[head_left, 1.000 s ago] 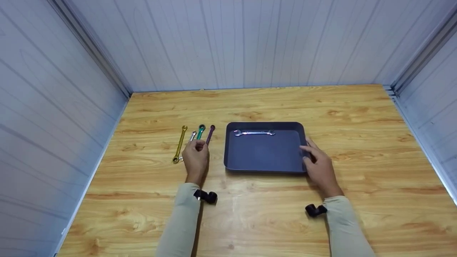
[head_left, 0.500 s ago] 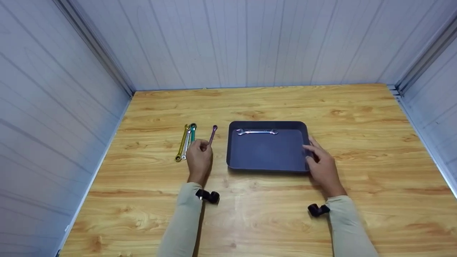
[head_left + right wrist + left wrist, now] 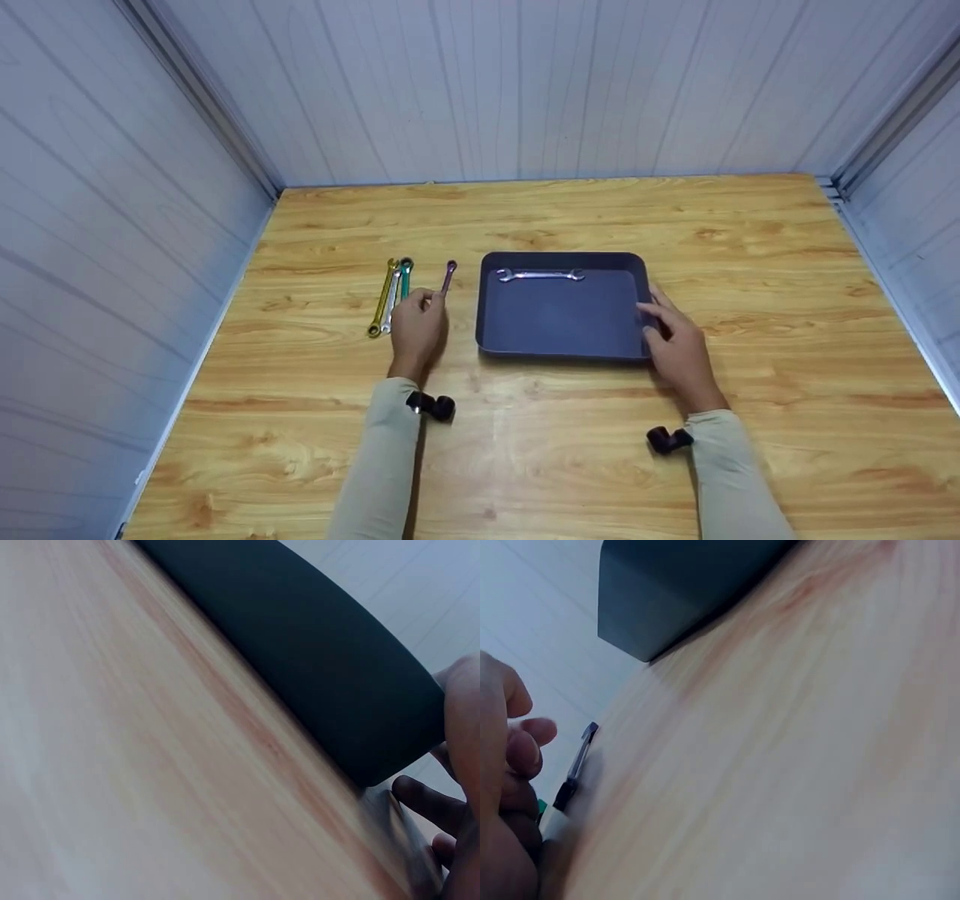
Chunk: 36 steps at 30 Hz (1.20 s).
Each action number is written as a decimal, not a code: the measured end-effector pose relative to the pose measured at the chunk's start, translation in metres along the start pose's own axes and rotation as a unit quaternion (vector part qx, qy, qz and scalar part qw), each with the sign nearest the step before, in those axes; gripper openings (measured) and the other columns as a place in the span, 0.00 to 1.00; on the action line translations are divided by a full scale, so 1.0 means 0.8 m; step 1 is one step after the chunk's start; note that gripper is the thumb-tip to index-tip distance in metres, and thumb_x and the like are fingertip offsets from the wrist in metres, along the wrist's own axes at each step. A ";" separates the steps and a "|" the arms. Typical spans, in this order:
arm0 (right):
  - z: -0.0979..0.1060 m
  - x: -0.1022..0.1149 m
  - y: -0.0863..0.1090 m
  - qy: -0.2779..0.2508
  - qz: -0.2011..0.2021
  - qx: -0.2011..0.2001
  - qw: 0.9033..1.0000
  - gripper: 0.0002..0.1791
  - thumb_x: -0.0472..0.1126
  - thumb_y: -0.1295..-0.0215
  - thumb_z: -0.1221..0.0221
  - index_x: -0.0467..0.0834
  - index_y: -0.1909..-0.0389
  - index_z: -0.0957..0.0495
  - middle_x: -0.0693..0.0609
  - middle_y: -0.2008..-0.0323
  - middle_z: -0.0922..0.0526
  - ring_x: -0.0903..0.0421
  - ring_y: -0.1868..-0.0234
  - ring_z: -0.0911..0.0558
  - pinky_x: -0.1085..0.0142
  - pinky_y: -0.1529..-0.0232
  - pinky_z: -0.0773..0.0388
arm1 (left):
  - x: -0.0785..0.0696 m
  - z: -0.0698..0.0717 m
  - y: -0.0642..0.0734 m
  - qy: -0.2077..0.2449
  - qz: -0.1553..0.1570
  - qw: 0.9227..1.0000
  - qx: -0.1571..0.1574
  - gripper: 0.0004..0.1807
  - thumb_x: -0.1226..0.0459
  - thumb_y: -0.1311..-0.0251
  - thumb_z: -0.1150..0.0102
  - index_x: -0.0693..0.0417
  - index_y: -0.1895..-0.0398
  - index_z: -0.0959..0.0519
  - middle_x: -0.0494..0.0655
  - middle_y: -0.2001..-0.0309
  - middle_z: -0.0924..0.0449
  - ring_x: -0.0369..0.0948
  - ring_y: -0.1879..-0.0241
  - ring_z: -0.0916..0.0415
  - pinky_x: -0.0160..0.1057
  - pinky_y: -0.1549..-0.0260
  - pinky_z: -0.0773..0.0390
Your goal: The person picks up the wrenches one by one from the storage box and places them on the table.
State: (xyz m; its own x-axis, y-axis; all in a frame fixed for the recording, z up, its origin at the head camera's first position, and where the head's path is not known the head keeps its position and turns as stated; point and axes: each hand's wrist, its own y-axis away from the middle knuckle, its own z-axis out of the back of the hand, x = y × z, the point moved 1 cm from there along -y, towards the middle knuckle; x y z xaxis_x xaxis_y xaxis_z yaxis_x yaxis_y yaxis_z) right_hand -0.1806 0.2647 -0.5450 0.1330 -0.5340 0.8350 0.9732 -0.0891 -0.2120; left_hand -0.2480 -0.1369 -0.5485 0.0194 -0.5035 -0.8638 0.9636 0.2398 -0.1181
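Observation:
My left hand (image 3: 417,326), its fingers curled, is among the wrenches left of the tray. Its thumb side is by the lower end of a small purple wrench (image 3: 448,277); whether it pinches anything is hidden. A green ratcheting wrench (image 3: 406,277) runs under the fingers, beside a silver wrench (image 3: 392,296) and a gold one (image 3: 382,300). In the left wrist view a wrench (image 3: 577,761) lies beyond the fingertips (image 3: 526,754). My right hand (image 3: 679,349) grips the right wall of the dark grey tray (image 3: 562,322), fingers inside and outside. A silver open-end wrench (image 3: 540,275) lies in the tray.
The wood-grain table (image 3: 540,450) carries everything. Pale panels (image 3: 480,90) stand behind it and at both sides. A strip of table separates the purple wrench from the tray's left wall. Each wrist wears a small black camera.
The green and silver wrenches have shifted left, closer to the gold one, widening the gap to the purple wrench. My right hand stays on the tray.

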 end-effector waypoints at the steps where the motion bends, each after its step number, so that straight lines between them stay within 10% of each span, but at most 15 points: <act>1: 0.000 0.000 0.000 0.002 -0.001 0.000 1.000 0.22 0.27 0.34 0.46 0.39 0.39 0.21 0.54 0.26 0.36 0.52 0.26 0.40 0.49 0.29 0.44 | 0.001 0.001 -0.001 0.005 -0.002 1.000 0.004 0.13 0.55 0.34 0.44 0.52 0.66 0.14 0.45 0.78 0.25 0.44 0.75 0.31 0.43 0.75 0.33; 15: -0.002 0.000 -0.002 -0.019 0.001 0.001 1.000 0.22 0.26 0.35 0.46 0.38 0.41 0.20 0.53 0.26 0.36 0.49 0.26 0.40 0.48 0.30 0.42 | 0.001 0.003 0.001 0.022 -0.057 0.998 0.011 0.12 0.62 0.35 0.43 0.56 0.71 0.14 0.44 0.74 0.19 0.42 0.74 0.28 0.40 0.72 0.29; 36: -0.001 0.001 -0.003 -0.009 0.007 0.001 1.000 0.22 0.27 0.34 0.46 0.39 0.40 0.20 0.53 0.27 0.36 0.48 0.26 0.40 0.46 0.31 0.40 | 0.010 0.027 0.004 0.063 -0.062 0.985 0.146 0.19 0.59 0.30 0.44 0.60 0.79 0.20 0.48 0.84 0.26 0.41 0.82 0.32 0.37 0.83 0.34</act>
State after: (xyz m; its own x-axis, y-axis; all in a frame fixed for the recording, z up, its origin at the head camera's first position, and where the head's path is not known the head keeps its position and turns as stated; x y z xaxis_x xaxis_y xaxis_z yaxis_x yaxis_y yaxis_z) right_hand -0.1827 0.2641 -0.5441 0.1491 -0.5203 0.8409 0.9718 -0.0799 -0.2218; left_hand -0.2387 -0.1580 -0.5453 -0.1197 -0.4017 -0.9079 0.9924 -0.0758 -0.0973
